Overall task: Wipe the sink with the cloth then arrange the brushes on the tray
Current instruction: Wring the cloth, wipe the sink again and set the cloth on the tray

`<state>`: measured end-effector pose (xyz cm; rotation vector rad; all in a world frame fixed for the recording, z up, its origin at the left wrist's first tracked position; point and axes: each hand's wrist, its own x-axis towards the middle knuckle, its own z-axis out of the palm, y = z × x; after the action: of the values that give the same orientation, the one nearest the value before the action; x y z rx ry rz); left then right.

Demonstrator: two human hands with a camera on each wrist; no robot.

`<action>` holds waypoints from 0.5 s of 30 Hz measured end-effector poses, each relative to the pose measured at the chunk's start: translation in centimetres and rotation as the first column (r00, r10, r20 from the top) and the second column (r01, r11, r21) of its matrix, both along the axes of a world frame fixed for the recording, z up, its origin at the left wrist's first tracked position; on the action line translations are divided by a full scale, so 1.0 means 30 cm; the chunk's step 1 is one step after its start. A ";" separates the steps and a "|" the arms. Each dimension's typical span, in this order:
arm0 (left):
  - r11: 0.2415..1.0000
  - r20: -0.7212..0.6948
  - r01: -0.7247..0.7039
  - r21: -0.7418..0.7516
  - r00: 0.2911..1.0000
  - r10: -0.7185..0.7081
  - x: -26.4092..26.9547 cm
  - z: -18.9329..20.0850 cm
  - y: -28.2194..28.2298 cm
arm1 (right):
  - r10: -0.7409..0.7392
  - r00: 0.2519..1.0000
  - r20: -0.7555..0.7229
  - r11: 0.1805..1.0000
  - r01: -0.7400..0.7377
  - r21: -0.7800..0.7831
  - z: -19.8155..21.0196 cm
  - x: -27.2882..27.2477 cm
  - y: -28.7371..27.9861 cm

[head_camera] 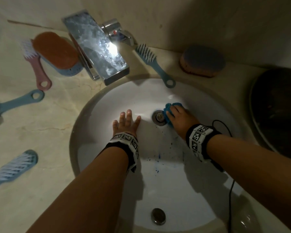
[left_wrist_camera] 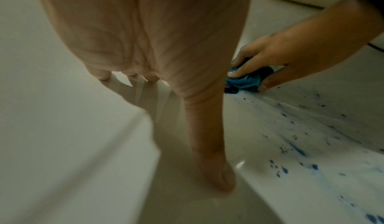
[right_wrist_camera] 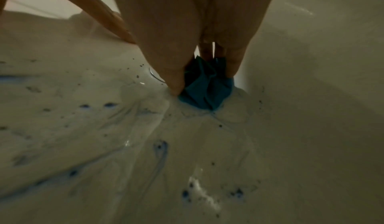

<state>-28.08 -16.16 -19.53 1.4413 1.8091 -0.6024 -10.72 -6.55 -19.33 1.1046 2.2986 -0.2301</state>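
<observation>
On the counter at the left lie a pink brush (head_camera: 39, 68) and blue brushes (head_camera: 15, 105), well apart from the white sink (head_camera: 200, 190). Inside the sink, the left hand (head_camera: 125, 123) presses flat on the bowl with straight, spread fingers and holds nothing. Next comes the round metal drain (head_camera: 159, 117). Just beside it, touching its edge, the right hand (head_camera: 178, 119) squeezes a bunched blue cloth (head_camera: 168, 109) down against the bowl. Blue spots (left_wrist_camera: 295, 148) dot the sink near the cloth.

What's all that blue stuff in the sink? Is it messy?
Yes. Blue specks and streaks are splattered across the white sink, near the drain. The right hand presses a blue cloth there; the brushes lie scattered.
</observation>
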 end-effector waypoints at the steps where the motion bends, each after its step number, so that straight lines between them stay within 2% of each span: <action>1: 1.000 0.003 -0.002 -0.002 1.000 0.002 0.000 0.001 -0.001 | 0.005 1.000 0.017 1.000 -0.005 0.010 -0.002 0.003 -0.002; 4: 1.000 0.005 0.000 0.001 1.000 0.000 0.000 0.006 0.000 | -0.040 0.996 0.080 0.999 0.041 -0.012 0.001 -0.009 0.011; 9: 1.000 0.012 -0.002 0.013 1.000 0.001 -0.004 0.002 -0.003 | -0.032 0.972 0.232 0.998 0.043 -0.043 0.027 -0.006 0.032; 15: 1.000 0.012 0.005 0.008 1.000 -0.005 -0.004 -0.008 -0.007 | -0.024 0.995 0.100 0.999 0.027 -0.033 0.025 0.009 0.029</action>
<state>-28.20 -16.38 -19.77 1.4525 1.8003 -0.5884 -10.45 -5.67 -18.59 1.1039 2.1857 -0.2187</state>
